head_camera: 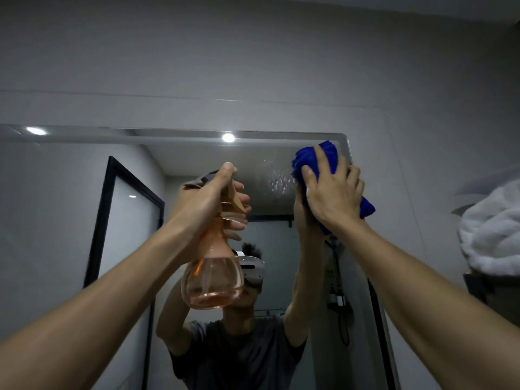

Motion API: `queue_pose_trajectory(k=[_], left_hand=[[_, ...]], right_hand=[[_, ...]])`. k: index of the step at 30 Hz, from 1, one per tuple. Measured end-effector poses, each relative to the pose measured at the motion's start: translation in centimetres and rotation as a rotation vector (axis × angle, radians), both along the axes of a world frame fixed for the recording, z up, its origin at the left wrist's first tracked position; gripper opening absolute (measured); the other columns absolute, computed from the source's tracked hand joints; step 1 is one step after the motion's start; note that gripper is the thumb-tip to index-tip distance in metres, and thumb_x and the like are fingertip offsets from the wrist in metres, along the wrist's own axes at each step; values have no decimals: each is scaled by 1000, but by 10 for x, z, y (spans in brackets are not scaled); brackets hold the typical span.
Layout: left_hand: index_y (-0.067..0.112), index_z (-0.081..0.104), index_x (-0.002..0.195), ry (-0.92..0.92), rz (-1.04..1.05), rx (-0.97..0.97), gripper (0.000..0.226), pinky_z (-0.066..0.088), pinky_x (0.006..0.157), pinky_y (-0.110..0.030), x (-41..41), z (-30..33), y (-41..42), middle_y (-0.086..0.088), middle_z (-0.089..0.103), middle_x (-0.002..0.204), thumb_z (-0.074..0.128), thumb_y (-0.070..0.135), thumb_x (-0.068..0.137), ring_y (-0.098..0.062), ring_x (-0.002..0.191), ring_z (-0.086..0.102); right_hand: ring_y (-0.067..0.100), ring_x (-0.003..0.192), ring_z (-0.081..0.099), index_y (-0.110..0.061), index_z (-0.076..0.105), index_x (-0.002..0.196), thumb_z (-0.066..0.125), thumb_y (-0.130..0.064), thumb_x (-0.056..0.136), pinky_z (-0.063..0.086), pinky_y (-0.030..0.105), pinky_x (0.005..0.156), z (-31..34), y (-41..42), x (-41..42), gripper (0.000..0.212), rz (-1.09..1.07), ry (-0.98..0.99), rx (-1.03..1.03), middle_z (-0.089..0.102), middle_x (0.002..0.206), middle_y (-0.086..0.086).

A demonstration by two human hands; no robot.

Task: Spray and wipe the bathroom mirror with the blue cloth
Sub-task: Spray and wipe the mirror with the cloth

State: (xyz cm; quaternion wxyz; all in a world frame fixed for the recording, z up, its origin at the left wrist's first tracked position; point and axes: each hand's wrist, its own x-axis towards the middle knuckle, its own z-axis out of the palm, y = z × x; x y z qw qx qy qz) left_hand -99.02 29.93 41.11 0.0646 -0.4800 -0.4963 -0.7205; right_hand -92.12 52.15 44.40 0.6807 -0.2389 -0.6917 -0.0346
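Observation:
The bathroom mirror (56, 209) fills the wall ahead, its rounded top right corner near the cloth. My right hand (333, 192) presses the bunched blue cloth (327, 160) flat against the glass at that top right corner. Spray droplets (278, 181) cling to the glass just left of the cloth. My left hand (208, 198) grips the neck and trigger of a clear orange spray bottle (212, 280), raised in front of the mirror's middle. A little liquid sits in the bottle's round base.
A white towel (495, 232) is piled on a shelf at the right edge, close to my right forearm. Grey tiled wall (253, 66) runs above the mirror. The glass reflects a person, a black-framed door and a shower fitting.

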Motion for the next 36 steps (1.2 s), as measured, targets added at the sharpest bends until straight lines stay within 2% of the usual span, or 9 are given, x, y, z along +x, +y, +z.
queue_pose_trajectory(k=[6, 10, 13, 15, 18, 22, 26, 29, 36], left_hand=[[9, 69, 107, -9, -16, 21, 46, 59, 78, -46, -21, -4, -20, -17, 76, 103, 59, 51, 91, -31, 93, 75], [10, 66, 110, -14, -23, 7, 45, 55, 67, -39, -26, -9, -28, -14, 76, 100, 54, 50, 94, -29, 88, 73], [12, 67, 113, 30, 20, -7, 45, 59, 71, -41, -29, -10, -24, -11, 77, 103, 53, 50, 94, -28, 92, 75], [9, 68, 111, 10, -7, -2, 45, 59, 73, -43, -27, -7, -20, -13, 77, 102, 55, 49, 93, -30, 91, 76], [7, 70, 106, -11, -41, 5, 46, 58, 76, -45, -20, 0, -10, -15, 77, 99, 60, 49, 91, -30, 91, 76], [8, 71, 103, 39, -31, 1, 44, 58, 76, -46, -15, 7, -2, -15, 77, 98, 59, 48, 91, -29, 88, 76], [6, 70, 104, 62, -35, 17, 44, 60, 76, -47, -17, 8, -2, -17, 77, 98, 58, 47, 93, -29, 86, 76], [7, 69, 106, 75, -29, 27, 44, 62, 68, -40, -23, 8, -6, -15, 77, 98, 56, 47, 94, -26, 84, 77], [14, 69, 105, 48, -12, 20, 41, 62, 63, -35, -32, -3, -7, -11, 77, 100, 52, 50, 95, -26, 89, 76]], right_hand=[[29, 149, 16, -31, 13, 159, 26, -45, 104, 9, 48, 122, -15, -32, -33, 58, 63, -171, 313, 14, 164, 12], [31, 145, 25, -27, 29, 155, 43, -43, 102, 20, 45, 117, -49, -38, -45, 57, 43, -349, 674, 21, 162, 13], [29, 139, 36, -24, 39, 152, 49, -41, 101, 26, 43, 115, -55, -11, -35, 55, 19, -416, 845, 33, 159, 13], [30, 138, 40, -23, 37, 153, 44, -43, 103, 30, 46, 114, -43, 8, -24, 54, -27, -369, 782, 35, 158, 13], [31, 136, 42, -23, 32, 155, 32, -48, 104, 36, 49, 110, -15, 30, -6, 56, -71, -193, 531, 39, 155, 13], [34, 129, 41, -25, 28, 156, 26, -50, 103, 33, 48, 105, 23, 42, 9, 59, -126, -37, 311, 39, 151, 13], [32, 139, 30, -25, 20, 157, 26, -45, 106, 24, 47, 112, 56, 10, -14, 55, -67, 104, 78, 27, 159, 11], [28, 145, 26, -26, 20, 157, 25, -43, 106, 17, 47, 118, 52, -26, -38, 54, 23, 43, 203, 25, 162, 8], [25, 143, 34, -27, 27, 156, 32, -44, 104, 28, 47, 116, -40, -28, -47, 55, -33, -327, 658, 30, 160, 7]])
